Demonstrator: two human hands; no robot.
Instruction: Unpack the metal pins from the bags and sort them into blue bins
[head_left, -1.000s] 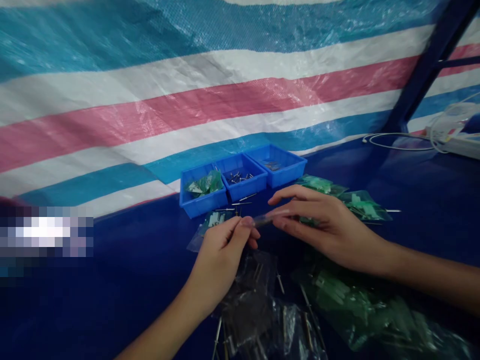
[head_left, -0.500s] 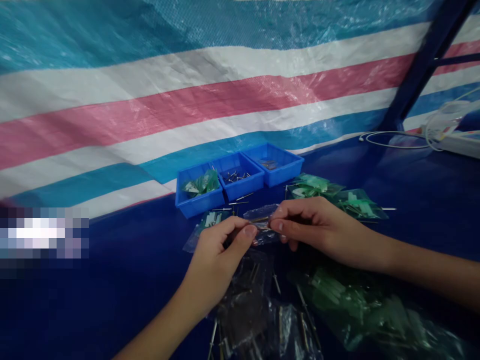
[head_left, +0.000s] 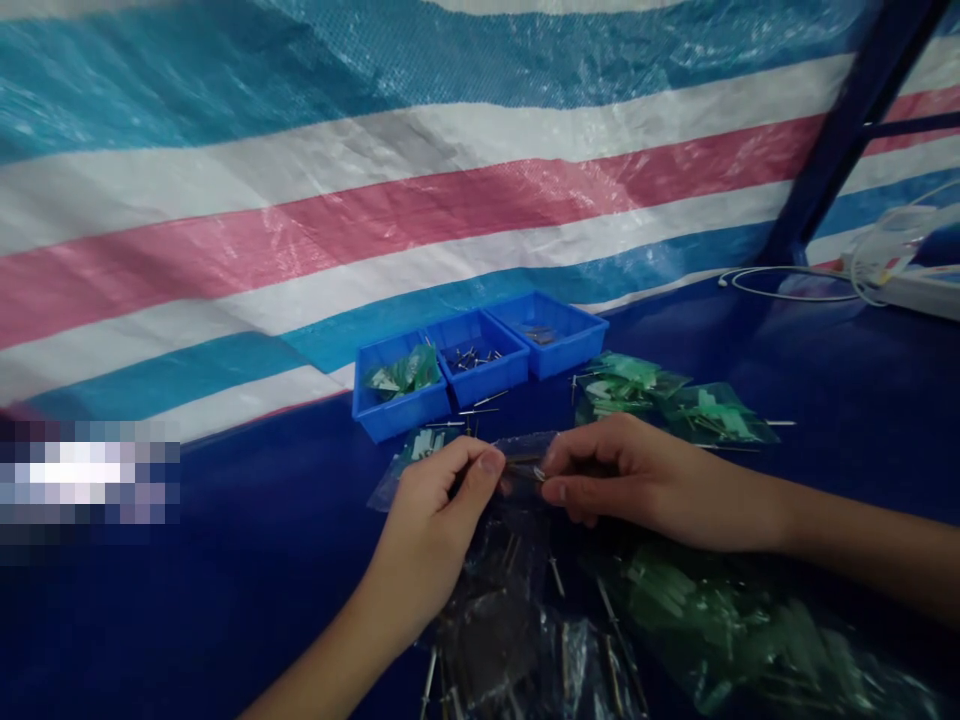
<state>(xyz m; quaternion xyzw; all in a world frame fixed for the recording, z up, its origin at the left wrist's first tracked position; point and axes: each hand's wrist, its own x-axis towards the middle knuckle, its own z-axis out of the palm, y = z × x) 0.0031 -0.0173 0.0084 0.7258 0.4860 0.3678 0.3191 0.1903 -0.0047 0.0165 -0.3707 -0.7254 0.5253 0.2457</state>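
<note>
Between my hands is a small clear plastic bag (head_left: pixel 525 447) with thin metal pieces in it. My left hand (head_left: pixel 439 500) pinches its left side between thumb and forefinger. My right hand (head_left: pixel 622 470) grips the right side, thumb and forefinger close together near a small shiny bit. Just behind my left hand lies a greenish bag of pale strips (head_left: pixel 427 443). Below my hands, clear bags of metal pieces (head_left: pixel 502 620) lie in a pile, with loose rivets (head_left: pixel 555 576) beside them. My other fingers are curled and partly hidden.
Three blue bins (head_left: pixel 480 355) stand in a row at the back; they hold a green bag, rivets and flat pieces. Green bags (head_left: pixel 720 412) lie at right, and a larger green bag pile (head_left: pixel 750 630) in front. A white cable (head_left: pixel 795 283) lies far right. A striped tarp (head_left: pixel 300 220) hangs behind.
My right hand has shifted slightly down, still on the bag. The small bag is tilted differently, and a shiny bit shows by my right fingertips. The whole view has moved slightly.
</note>
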